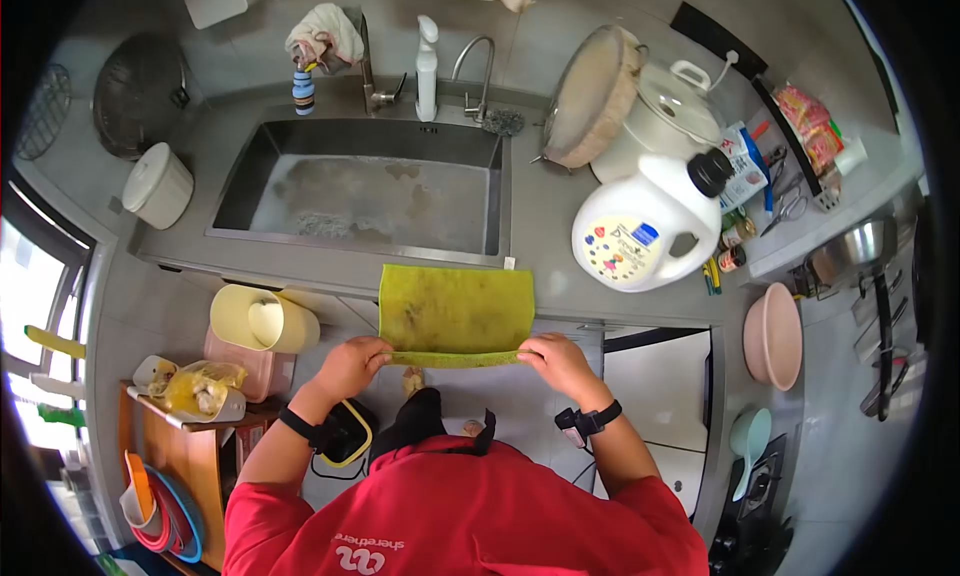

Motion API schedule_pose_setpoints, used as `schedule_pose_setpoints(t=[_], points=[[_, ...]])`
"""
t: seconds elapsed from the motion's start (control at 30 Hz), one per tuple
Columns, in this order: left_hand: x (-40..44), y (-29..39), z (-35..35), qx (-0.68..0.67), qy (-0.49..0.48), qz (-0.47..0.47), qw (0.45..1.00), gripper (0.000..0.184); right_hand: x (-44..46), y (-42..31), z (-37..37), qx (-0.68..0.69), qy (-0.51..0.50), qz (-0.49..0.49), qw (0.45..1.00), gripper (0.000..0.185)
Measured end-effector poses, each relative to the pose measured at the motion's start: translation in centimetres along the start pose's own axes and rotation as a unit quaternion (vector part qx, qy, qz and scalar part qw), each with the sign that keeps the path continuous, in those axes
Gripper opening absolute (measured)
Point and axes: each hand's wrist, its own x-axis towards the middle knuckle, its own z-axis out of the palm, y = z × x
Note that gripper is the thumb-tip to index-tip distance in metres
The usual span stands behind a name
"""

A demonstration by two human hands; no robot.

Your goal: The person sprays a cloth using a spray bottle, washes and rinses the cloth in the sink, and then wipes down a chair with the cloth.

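A yellow-green cloth (457, 308) with dark stains lies over the counter's front edge, just below the sink, its near edge folded up. At the cloth's near left corner my left hand (354, 365) is closed on it, fingers pinched. My right hand (556, 363) pinches the near right corner in the same way. Between the two hands the folded edge is stretched nearly straight. The sink (350, 247) beyond it holds cloudy, sudsy water.
Right of the sink stand a large white jug (640, 226), a white pot (665, 111) and a round board (592, 96). A spray bottle (427, 76) is behind the sink, between two taps. A white lidded bin (158, 188) stands left.
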Motion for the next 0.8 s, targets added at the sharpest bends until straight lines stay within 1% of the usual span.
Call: schedule_pose_setpoints(t=[0.03,0.07,0.13,0.17,0.23,0.27,0.33,0.37,0.43,0.47,0.5,0.53,0.57,0.6,0.63,0.67,0.7,0.73,0.77,0.8], points=[[0.8,-0.6,0.0,-0.014,0.001,-0.001,1.0,0.018,0.9,-0.4,-0.3,0.017,-0.007,0.042,0.999,0.015],[1.6,-1.3,-0.2,-0.025,-0.004,-0.005,1.0,0.018,2.1,-0.7,-1.0,0.014,-0.017,0.051,0.998,0.015],[4.5,-1.5,-2.2,-0.078,0.025,-0.061,0.995,0.017,5.6,-1.2,-2.9,0.042,-0.015,0.138,0.989,0.015],[6.2,-1.9,-3.1,-0.082,0.019,-0.059,0.995,0.017,7.2,-1.1,-3.4,0.041,-0.015,0.145,0.988,0.015],[9.3,-2.6,-4.3,-0.111,0.021,-0.113,0.987,0.021,9.8,-0.9,-4.1,0.011,0.052,0.138,0.989,0.015],[10.7,-3.4,-4.2,-0.115,0.014,-0.113,0.987,0.021,10.9,-0.4,-4.2,0.01,0.051,0.145,0.988,0.015],[12.9,-5.2,-3.1,-0.041,0.072,-0.062,0.995,0.032,12.7,0.7,-3.4,-0.068,0.075,0.094,0.99,0.019],[13.4,-5.3,-2.6,-0.042,0.067,-0.061,0.995,0.032,13.2,1.0,-3.0,-0.067,0.075,0.099,0.99,0.019],[14.5,-4.7,-1.3,0.078,0.169,0.061,0.981,0.042,14.7,1.6,-2.3,-0.145,0.083,0.116,0.979,0.025],[14.5,-5.0,-0.1,0.059,0.131,0.082,0.986,0.049,15.6,1.8,-2.2,-0.146,0.084,0.117,0.979,0.025],[14.2,-4.7,0.6,0.058,0.132,0.083,0.986,0.049,16.6,2.0,-2.2,-0.121,0.089,0.112,0.982,0.031],[13.9,-4.2,1.3,0.107,0.073,0.11,0.985,0.051,17.8,2.3,-2.3,-0.096,0.097,0.106,0.985,0.037],[13.8,-3.9,1.9,0.156,0.016,0.138,0.978,0.054,19.3,2.6,-2.4,-0.1,0.101,0.102,0.985,0.037],[13.8,-3.8,2.5,0.159,0.023,0.141,0.977,0.054,21.1,2.8,-2.4,-0.025,0.121,0.116,0.986,0.043],[13.7,-3.9,2.9,0.186,-0.016,0.125,0.975,0.055,22.9,3.2,-2.4,0.051,0.141,0.126,0.981,0.049],[13.7,-3.9,3.2,0.212,-0.054,0.106,0.97,0.057,24.9,3.8,-2.3,0.049,0.145,0.118,0.981,0.049],[14.0,-3.8,3.2,0.217,-0.045,0.106,0.969,0.057,27.2,4.8,-2.1,0.107,0.189,0.121,0.969,0.054],[14.0,-3.7,3.2,0.218,-0.058,0.097,0.969,0.057,29.5,5.7,-2.0,0.168,0.23,0.122,0.951,0.06],[14.0,-3.6,3.1,0.221,-0.073,0.087,0.969,0.056,31.9,6.5,-1.9,0.173,0.23,0.111,0.951,0.06],[14.0,-3.8,3.4,0.227,-0.076,0.085,0.967,0.056,34.4,7.2,-1.9,0.196,0.278,0.119,0.933,0.062]])
